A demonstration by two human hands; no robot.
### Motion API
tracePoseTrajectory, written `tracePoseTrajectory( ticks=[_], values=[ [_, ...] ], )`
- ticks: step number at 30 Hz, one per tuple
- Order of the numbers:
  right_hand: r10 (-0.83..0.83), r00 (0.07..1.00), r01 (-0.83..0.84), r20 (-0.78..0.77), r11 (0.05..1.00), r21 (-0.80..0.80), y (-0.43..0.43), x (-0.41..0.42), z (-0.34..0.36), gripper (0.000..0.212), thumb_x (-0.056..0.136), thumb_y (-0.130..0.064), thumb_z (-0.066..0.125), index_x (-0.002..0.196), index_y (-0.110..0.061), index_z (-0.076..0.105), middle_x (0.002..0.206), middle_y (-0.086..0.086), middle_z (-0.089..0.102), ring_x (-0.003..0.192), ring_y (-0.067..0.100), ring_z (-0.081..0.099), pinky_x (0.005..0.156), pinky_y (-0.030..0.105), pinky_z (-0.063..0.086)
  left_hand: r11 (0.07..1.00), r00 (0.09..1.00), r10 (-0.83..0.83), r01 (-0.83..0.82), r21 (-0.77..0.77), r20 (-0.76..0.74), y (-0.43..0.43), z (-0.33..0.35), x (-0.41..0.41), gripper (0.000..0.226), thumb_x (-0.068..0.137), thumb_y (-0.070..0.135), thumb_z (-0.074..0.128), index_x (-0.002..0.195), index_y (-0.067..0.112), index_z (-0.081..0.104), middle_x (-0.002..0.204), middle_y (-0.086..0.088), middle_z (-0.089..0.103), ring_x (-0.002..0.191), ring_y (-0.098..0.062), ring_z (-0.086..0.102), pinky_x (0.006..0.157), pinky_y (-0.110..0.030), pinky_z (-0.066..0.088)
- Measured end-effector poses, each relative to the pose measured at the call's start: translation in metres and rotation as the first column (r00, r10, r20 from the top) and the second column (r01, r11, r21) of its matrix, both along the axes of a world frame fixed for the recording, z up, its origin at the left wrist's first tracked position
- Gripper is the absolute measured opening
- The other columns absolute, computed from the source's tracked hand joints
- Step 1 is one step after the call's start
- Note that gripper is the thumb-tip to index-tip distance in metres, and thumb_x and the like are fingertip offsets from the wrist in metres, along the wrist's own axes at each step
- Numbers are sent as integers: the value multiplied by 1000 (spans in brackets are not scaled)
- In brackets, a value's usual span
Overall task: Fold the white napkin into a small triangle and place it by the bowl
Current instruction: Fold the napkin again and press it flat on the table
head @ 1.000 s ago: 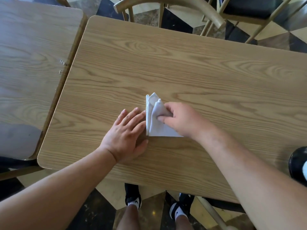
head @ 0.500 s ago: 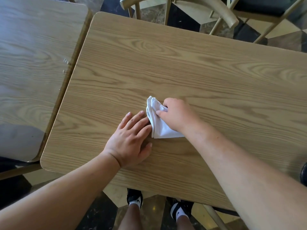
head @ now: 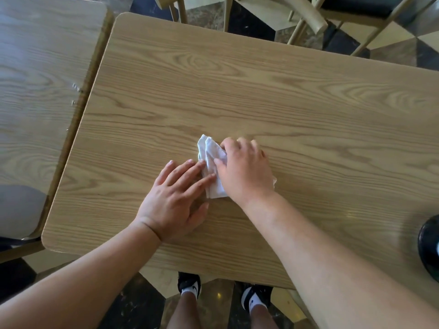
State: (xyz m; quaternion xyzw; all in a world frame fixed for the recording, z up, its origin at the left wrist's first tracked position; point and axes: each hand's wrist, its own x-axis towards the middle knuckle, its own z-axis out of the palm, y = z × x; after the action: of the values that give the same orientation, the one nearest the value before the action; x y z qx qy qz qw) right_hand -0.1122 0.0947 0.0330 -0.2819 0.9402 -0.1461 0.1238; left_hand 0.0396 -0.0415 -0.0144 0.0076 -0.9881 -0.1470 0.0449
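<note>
- White cloth, the napkin (head: 212, 160) is lying folded into a narrow, layered wedge near the middle of the worktop (head: 261, 91), its rounded tip pointing away from the person and its wider end toward them.
- Soft creases and at least two stacked layers are showing along its upper edge; a small ragged corner is peeking out to the right of the wrist.
- Its right part is sitting hidden beneath the right hand (head: 244, 169), so the full outline cannot be told.
- That right hand is pressing palm-down on the napkin with fingers curled over it and the thumb lying across the cloth; whether the grip is pinching a layer or only pressing cannot be told.
- Spread flat with its grip unclenched, the left hand (head: 175, 198) is resting on the worktop, its fingertips (head: 209, 178) touching the napkin's left edge.
- Pale wood-grain laminate is covering the worktop, which has rounded corners and a smooth, faintly glossy face.
- A second table (head: 42, 91) of the same finish is standing just beside it on the left, with a thin gap between them.
- A dark, glossy, rounded object (head: 428, 245) is sitting at the right edge of the view, mostly cut off.
- Light-coloured chair frames (head: 308, 17) are standing beyond the far edge, over a floor of dark and pale polished tiles (head: 133, 302).
- Black shoes (head: 190, 284) with white socks are showing below the near edge.
</note>
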Motion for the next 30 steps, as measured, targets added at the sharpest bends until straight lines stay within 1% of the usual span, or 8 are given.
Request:
tracePoseTrajectory(
  ticks=[2,4,6,8,13,24,27,30],
  values=[
    [-26,990,5,-142,989,-146,4,13,-1,34,89,-24,69,122,-14,64,118,9,67,117,38,58,99,51,46,1000,1000,5,-5,-17,10,1,0,0,62,92,47,64,151,28,56,166,-7,44,153,-30,42,126,-59,28],
    [39,991,-68,-126,971,-229,9,31,-5,48,97,-27,56,142,-11,55,141,12,60,139,38,48,118,53,36,1000,1000,8,-8,-29,-1,0,-1,0,58,93,47,64,146,24,62,164,-7,47,152,-30,44,126,-58,28],
    [145,988,-153,-60,976,-153,15,47,-15,59,105,-35,43,158,-11,37,161,12,44,154,38,31,126,58,21,1000,1000,12,-13,-28,-12,0,-1,0,53,95,51,63,139,22,67,162,-6,50,151,-30,45,126,-56,28],
    [153,988,-153,-19,988,-33,27,51,-27,65,109,-44,31,165,-14,21,170,11,29,159,38,18,128,59,13,999,1000,16,-16,-30,-4,1,-1,-1,55,94,52,63,141,26,66,163,-6,49,151,-30,45,126,-57,28],
    [-10,998,14,-60,997,72,79,10,-46,61,109,-42,26,164,-15,28,172,4,22,160,31,16,129,56,11,1000,1000,14,-13,-21,27,0,1,-2,66,88,49,65,151,32,57,165,-4,45,152,-30,43,125,-59,28],
    [0,988,16,-154,994,104,95,-3,-50,59,106,-39,28,162,-19,33,172,2,24,160,27,18,129,55,13,1000,999,19,-18,-18,36,2,0,-2,63,90,52,64,148,28,61,165,-5,46,153,-30,43,125,-60,28],
    [-4,986,22,-167,994,105,94,-3,-51,59,106,-39,30,162,-20,34,172,2,25,160,28,19,129,55,13,998,998,60,-60,-11,-3,6,0,-3,55,95,59,59,137,25,70,158,-7,54,148,-33,49,125,-60,29],
    [-3,986,23,-165,993,116,94,-4,-51,60,105,-39,30,162,-20,34,172,1,24,160,27,19,129,55,13,989,983,132,-139,-43,-126,20,6,-17,36,99,49,62,107,20,81,139,-10,67,139,-38,56,123,-64,29]
  ],
)
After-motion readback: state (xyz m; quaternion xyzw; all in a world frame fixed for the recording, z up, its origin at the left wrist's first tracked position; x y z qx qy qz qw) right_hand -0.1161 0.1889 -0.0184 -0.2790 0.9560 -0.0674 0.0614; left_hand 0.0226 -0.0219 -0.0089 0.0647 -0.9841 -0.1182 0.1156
